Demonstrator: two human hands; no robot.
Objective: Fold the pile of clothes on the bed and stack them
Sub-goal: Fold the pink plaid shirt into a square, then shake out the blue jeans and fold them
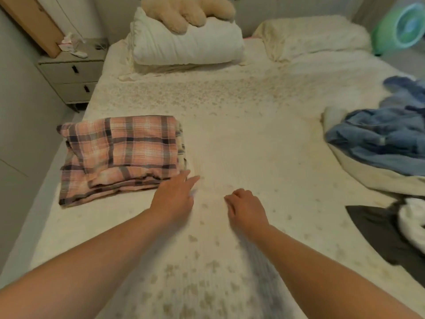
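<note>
Hovering empty at lower centre, the left hand (177, 199) has straight fingers, the right hand (247, 209) loosely curled; nudging the folded plaid garment (122, 155) at left could undo it, unfolded clothes (379, 137) far right.

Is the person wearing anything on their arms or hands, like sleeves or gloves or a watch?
No sleeves show: both forearms are bare all the way to the bottom edge of the picture. No gloves and no watch or bracelet either. The left hand seems to have a small ring on one finger, though it is blurry. The right hand shows nothing worn.
</note>
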